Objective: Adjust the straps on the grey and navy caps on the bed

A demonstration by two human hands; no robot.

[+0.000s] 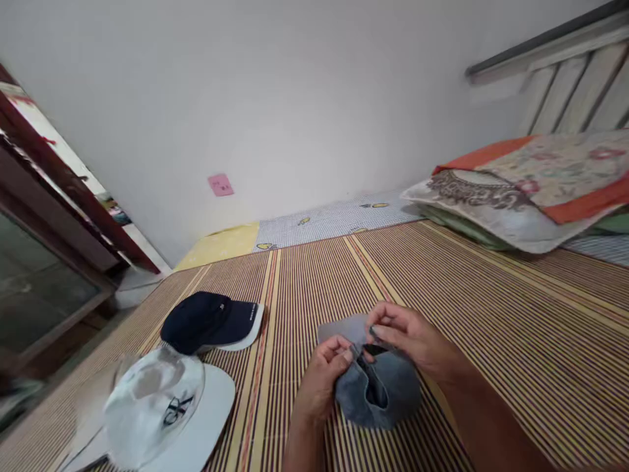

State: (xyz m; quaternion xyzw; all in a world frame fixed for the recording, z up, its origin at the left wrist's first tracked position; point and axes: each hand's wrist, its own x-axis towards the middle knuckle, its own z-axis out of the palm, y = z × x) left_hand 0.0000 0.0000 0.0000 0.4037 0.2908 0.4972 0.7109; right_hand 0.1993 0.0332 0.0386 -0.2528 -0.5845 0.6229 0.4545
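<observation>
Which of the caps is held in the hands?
The grey-blue cap, pinched by the left hand and right hand; the navy cap and white lettered cap lie to its left, untouched.

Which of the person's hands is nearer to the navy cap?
The left. The left hand is to the right of the navy cap, at the blue-grey cap; the right hand is farther right, also at the blue-grey cap.

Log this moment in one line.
left hand: pinching blue-gray cap | right hand: pinching same cap | striped mat: navy cap, white cap
</observation>
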